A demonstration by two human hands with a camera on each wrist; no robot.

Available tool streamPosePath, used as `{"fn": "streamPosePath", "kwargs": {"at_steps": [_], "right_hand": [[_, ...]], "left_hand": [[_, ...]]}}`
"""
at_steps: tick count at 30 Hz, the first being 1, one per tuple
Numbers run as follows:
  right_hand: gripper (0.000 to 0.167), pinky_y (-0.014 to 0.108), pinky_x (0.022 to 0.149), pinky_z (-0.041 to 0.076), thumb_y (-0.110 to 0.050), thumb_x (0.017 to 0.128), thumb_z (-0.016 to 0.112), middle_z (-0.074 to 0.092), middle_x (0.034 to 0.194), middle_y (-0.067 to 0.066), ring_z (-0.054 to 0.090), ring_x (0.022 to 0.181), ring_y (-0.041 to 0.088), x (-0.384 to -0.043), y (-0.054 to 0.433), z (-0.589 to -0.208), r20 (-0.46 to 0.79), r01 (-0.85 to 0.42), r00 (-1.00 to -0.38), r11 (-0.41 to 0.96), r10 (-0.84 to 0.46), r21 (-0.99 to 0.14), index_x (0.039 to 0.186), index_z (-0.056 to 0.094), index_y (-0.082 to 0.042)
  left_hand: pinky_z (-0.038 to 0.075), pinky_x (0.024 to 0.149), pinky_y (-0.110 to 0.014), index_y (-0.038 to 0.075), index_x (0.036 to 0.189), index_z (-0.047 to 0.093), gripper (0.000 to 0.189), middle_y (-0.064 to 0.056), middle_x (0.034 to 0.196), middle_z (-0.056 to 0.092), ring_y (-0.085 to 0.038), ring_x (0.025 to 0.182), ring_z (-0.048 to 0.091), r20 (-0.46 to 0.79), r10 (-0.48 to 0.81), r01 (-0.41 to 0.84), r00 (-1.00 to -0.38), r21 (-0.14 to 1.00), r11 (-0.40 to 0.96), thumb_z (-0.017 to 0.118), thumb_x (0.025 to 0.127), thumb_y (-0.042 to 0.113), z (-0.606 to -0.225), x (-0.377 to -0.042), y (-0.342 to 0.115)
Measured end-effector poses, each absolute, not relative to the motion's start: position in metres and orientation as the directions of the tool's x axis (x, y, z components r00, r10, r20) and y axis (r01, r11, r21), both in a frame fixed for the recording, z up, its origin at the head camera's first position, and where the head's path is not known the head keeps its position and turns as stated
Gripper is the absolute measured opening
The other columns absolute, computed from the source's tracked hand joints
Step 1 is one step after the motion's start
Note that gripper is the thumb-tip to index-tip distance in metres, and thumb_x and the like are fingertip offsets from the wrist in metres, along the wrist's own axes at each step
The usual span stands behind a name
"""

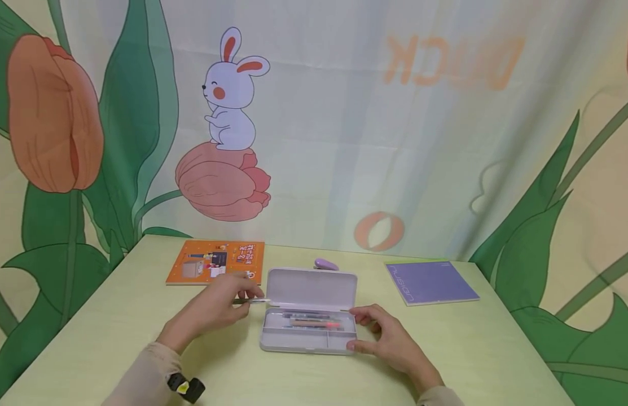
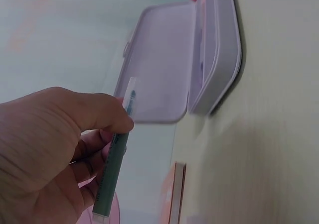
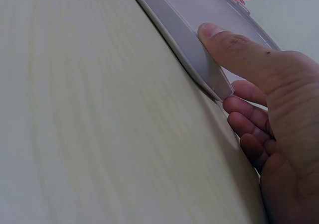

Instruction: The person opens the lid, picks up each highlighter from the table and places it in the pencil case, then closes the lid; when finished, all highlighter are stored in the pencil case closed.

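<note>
Left of the pencil case, my left hand (image 1: 217, 304) pinches a green marker (image 2: 112, 170) between thumb and fingers. The marker has a slim green barrel and a clear cap over a dark tip, which points toward the lid in the left wrist view. A pale lilac pencil case (image 1: 293, 340) lies on the table with its lid (image 1: 312, 287) raised. Several pens (image 1: 314, 323) lie in its long rear compartment; the front is split by a divider. My right hand (image 1: 392, 341) grips the case's right end, thumb on the front corner (image 3: 214, 79), fingers around the far side.
An orange book (image 1: 192, 262) lies at the back left of the table, behind my left hand. At the back right is a purple notebook (image 1: 430, 282) over a green-edged one. A small purple object (image 1: 326, 264) sits behind the lid. A printed curtain (image 1: 319, 141) hangs behind the table.
</note>
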State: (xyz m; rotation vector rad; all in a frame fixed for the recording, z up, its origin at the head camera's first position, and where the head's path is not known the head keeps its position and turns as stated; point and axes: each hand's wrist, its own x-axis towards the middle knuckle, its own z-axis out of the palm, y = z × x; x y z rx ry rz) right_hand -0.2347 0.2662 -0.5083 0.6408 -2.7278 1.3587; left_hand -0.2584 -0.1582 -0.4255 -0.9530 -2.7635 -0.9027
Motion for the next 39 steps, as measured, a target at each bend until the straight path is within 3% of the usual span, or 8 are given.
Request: {"fn": "streamPosePath", "kwargs": {"at_steps": [7, 19, 29, 39], "right_hand": [[0.068, 0.031, 0.102, 0.05, -0.033, 0.085, 0.099, 0.07, 0.125, -0.001, 0.063, 0.119, 0.026, -0.235, 0.268, -0.509, 0.208, -0.38, -0.911, 0.528, -0.356, -0.759, 0.144, 0.07, -0.016], [0.067, 0.031, 0.102, 0.049, -0.033, 0.085, 0.099, 0.07, 0.125, 0.0, 0.062, 0.12, 0.026, -0.236, 0.269, -0.51, 0.197, -0.364, -0.916, 0.522, -0.348, -0.771, 0.143, 0.071, -0.017], [0.066, 0.033, 0.104, 0.048, -0.033, 0.087, 0.098, 0.07, 0.126, -0.002, 0.061, 0.121, 0.027, -0.234, 0.265, -0.508, 0.181, -0.351, -0.919, 0.522, -0.35, -0.777, 0.145, 0.07, -0.019], [0.067, 0.033, 0.103, 0.048, -0.033, 0.085, 0.1, 0.07, 0.125, -0.002, 0.062, 0.121, 0.027, -0.233, 0.268, -0.507, 0.184, -0.349, -0.922, 0.526, -0.34, -0.775, 0.143, 0.071, -0.019]], "left_hand": [[0.06, 0.081, -0.029, 0.002, 0.115, 0.084, 0.028, -0.002, 0.104, 0.075, -0.013, 0.09, 0.065, 0.311, 0.624, 0.683, -0.717, 0.495, 0.538, 0.076, 0.092, -0.009, -0.433, -0.264, -0.124], [0.058, 0.08, -0.027, 0.006, 0.116, 0.086, 0.027, -0.003, 0.106, 0.077, -0.011, 0.091, 0.067, 0.364, 0.674, 0.756, -0.643, 0.442, 0.482, 0.079, 0.094, -0.008, -0.436, -0.273, -0.066], [0.061, 0.091, -0.036, 0.005, 0.127, 0.082, 0.031, -0.005, 0.118, 0.077, -0.023, 0.104, 0.072, 0.334, 0.643, 0.71, -0.689, 0.489, 0.507, 0.083, 0.097, 0.0, -0.433, -0.272, -0.042], [0.062, 0.093, -0.041, 0.006, 0.128, 0.081, 0.03, -0.007, 0.119, 0.076, -0.022, 0.104, 0.069, 0.342, 0.593, 0.674, -0.729, 0.504, 0.539, 0.079, 0.1, -0.003, -0.424, -0.272, -0.05]]}}
